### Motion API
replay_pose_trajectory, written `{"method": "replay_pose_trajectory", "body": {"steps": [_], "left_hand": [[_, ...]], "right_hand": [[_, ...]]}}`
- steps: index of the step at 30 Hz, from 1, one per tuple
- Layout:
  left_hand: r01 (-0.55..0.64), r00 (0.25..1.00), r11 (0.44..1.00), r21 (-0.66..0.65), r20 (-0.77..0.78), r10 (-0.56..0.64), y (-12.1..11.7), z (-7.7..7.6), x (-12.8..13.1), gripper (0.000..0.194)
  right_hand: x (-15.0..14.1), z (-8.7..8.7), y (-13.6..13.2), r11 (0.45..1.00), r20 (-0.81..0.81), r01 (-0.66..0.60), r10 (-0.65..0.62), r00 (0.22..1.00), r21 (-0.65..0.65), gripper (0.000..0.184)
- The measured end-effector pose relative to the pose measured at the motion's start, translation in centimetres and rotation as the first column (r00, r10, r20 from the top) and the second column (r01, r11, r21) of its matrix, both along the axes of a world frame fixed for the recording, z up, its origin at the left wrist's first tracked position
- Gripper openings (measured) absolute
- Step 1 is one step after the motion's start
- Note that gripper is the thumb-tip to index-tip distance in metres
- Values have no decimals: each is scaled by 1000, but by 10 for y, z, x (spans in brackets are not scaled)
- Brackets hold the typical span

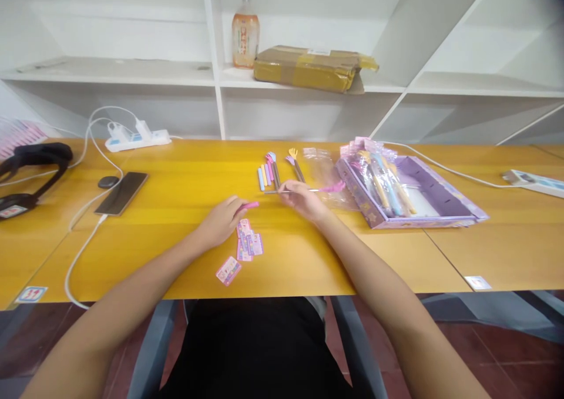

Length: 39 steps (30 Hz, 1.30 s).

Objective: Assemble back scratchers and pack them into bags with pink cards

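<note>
My left hand [227,217] is closed around a short pink handle sleeve [251,205], which points to the right. In my right hand [302,198] a thin metal back scratcher [335,187] lies level, its pink hand-shaped end to the right and its bare rod tip towards my left hand. The sleeve and the rod are apart. Just beyond lie a row of pastel handle sleeves [263,177] and several more back scratchers [298,167] with dark rods and coloured hand-shaped heads. Small printed cards [250,243] overlap close to my left hand, with one card [228,271] lying apart, nearer me.
A purple box [440,223] at right holds bagged back scratchers [388,181]; clear plastic bags [324,167] lie beside it. On the left are a phone [123,193] with a cable, a power strip [138,141] and a black headset [39,170]. Shelves behind hold a bottle [245,34] and a taped carton [308,69].
</note>
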<state>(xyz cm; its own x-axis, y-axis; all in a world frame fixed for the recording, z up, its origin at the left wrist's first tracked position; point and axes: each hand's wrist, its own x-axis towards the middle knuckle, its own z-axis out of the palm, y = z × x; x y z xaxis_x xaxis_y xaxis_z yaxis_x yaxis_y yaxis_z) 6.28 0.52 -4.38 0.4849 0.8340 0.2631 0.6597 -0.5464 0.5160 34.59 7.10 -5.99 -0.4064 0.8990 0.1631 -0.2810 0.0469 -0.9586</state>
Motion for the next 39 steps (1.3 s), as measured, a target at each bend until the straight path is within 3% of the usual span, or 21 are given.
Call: {"method": "replay_pose_trajectory", "body": {"steps": [4,11,16,22,30,35,39], "left_hand": [[32,999,999,-8,-7,-32,0,2,-1,42],[64,998,998,-17,-7,-64,-3,4,0,40],[34,999,999,-36,-17,-34,-4,4,1,40],[58,997,998,36,-59,-56,-1,-2,-2,42],[97,995,987,128,-43,-93,-5,-8,0,44],[121,991,990,77,-60,-116,-9,-3,3,41],[111,993,993,23,-31,-111,-6,0,2,42]], "right_hand": [[-14,4,-10,999,24,-50,49,998,13,41],[-19,10,-17,1000,-29,10,-10,1000,15,30],[-19,8,-19,999,14,5,-6,1000,39,27],[-18,3,-19,992,90,20,-31,995,126,23],[-24,7,-24,984,66,-73,63,996,161,25],[-37,4,-33,963,87,-167,151,985,214,30],[-41,6,-36,956,123,-177,152,981,234,41]]}}
